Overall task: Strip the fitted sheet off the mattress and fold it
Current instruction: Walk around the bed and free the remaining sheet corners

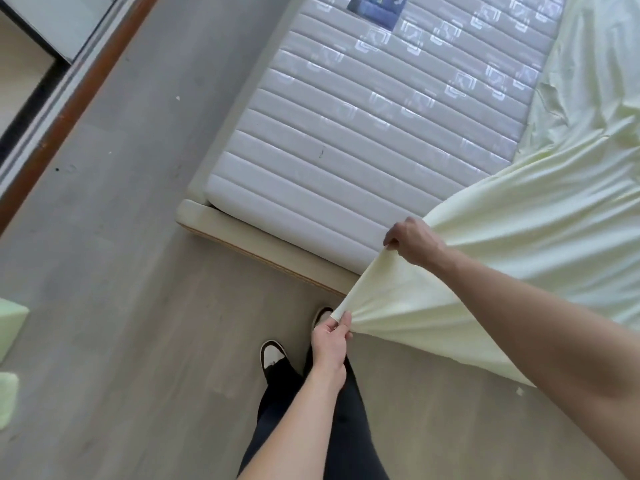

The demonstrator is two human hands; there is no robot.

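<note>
A pale yellow fitted sheet (540, 244) lies pulled off most of a white quilted mattress (363, 133) and still covers its right side. My right hand (412, 242) grips the sheet's edge above the mattress's near end. My left hand (332, 337) pinches a bunched part of the same edge lower down, over the floor in front of the bed. The edge runs taut between both hands, and loose cloth hangs down past the bed's end to the right.
The mattress sits on a beige bed base (263, 244) on grey wooden flooring (121, 271). My feet in dark and white shoes (273, 355) stand at the bed's end. Pale green cushions (8, 327) lie at the left edge. A brown door threshold (69, 112) runs along the upper left.
</note>
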